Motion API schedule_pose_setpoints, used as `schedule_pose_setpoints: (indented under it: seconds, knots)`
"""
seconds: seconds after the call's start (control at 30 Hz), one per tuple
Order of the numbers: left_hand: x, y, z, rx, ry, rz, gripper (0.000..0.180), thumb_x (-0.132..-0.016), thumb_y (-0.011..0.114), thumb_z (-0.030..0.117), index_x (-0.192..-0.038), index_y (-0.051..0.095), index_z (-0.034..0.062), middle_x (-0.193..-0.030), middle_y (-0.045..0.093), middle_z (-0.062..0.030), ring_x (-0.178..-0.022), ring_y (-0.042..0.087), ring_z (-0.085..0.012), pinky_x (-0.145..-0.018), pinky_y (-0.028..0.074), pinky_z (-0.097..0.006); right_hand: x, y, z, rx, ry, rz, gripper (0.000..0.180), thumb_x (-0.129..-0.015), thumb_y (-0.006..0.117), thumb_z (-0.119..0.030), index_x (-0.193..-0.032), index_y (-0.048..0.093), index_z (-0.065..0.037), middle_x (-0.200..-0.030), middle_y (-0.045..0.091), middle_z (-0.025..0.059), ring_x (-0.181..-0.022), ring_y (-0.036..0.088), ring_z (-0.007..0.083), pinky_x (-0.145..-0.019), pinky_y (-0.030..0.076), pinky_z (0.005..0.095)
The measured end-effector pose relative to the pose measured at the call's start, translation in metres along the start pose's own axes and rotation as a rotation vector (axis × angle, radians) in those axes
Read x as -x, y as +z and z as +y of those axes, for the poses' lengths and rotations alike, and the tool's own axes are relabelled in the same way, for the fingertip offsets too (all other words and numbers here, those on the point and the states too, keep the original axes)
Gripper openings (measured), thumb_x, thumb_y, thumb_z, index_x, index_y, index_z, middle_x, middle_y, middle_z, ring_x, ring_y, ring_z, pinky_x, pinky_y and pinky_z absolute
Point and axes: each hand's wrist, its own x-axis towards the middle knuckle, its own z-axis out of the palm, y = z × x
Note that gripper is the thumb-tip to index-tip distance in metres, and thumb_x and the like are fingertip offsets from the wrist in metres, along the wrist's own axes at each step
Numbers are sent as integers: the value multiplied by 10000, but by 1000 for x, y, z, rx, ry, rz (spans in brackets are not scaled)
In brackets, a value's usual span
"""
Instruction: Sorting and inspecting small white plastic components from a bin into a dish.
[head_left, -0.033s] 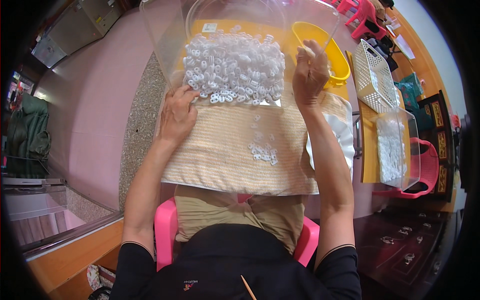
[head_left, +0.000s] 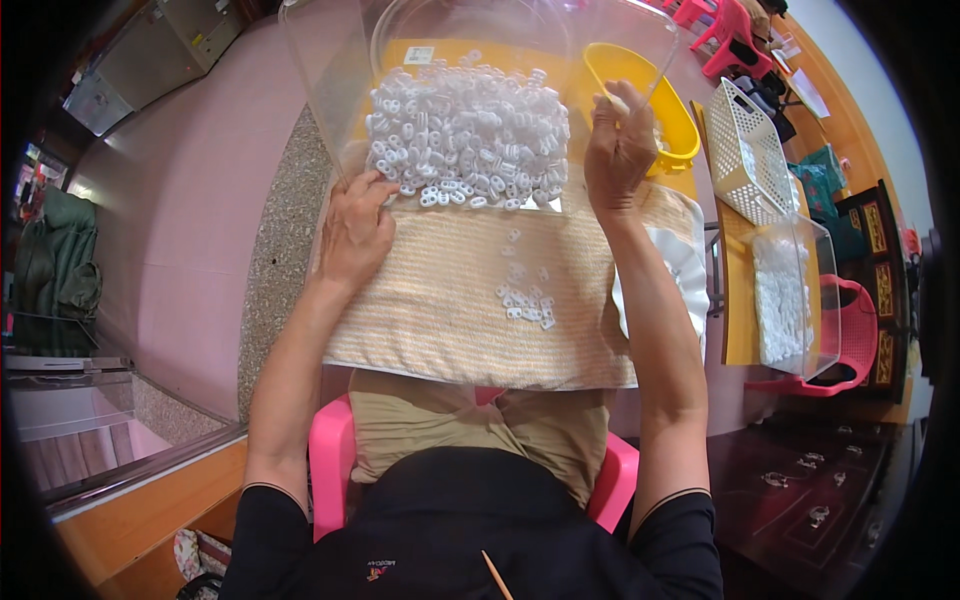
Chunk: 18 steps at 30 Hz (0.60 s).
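A clear plastic bin point(head_left: 330, 95) stands before me at the far side of a striped towel, with a heap of small white plastic pieces with holes point(head_left: 465, 130) inside. My left hand point(head_left: 357, 225) is closed round its near left corner, a white piece by the fingertips. Across from it, my right hand point(head_left: 620, 150) is raised at the bin's right side, fingers curled on its edge. Something pale shows at those fingers, too small to name. Several loose white pieces point(head_left: 527, 305) lie on the towel point(head_left: 430, 330) between my forearms.
Behind my right hand sits a yellow plastic tub point(head_left: 683, 130). A white scalloped dish point(head_left: 670, 270) is partly hidden by my right forearm. Farther right, a side table holds a white lattice basket point(head_left: 750, 150) and another clear bin point(head_left: 825, 300) of white pieces, near a pink chair point(head_left: 860, 330).
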Motion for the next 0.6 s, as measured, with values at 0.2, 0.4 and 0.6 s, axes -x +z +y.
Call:
schedule_pose_setpoints:
  seconds: [0.2,0.4,0.6]
  knots:
    - [11,4,9,20,-47,41,327,-766,551,21,-1070,670,27,-1223,569,-212,-1117,506,-398,-1007,382,-451,4,-3,-8,-69,80,13,213,-865,631,-42,-1075,606,-15,-977,679,138,-819,682,238,-733,527,320]
    - [19,5,16,-21,-52,70,320,-783,614,76,-1097,667,35,-1235,565,-189,-1162,470,-413,-1035,363,-466,18,-25,-6,147,67,-149,244,-883,652,-93,-1105,601,-6,-971,660,91,-776,641,137,-697,519,267]
    - [24,1,22,-21,-68,56,327,-787,668,113,-1105,662,40,-1249,565,-172,-1204,438,-444,-1062,345,-472,34,-49,-20,220,261,-364,305,-855,674,-119,-1125,609,7,-950,671,97,-735,662,149,-645,520,283]
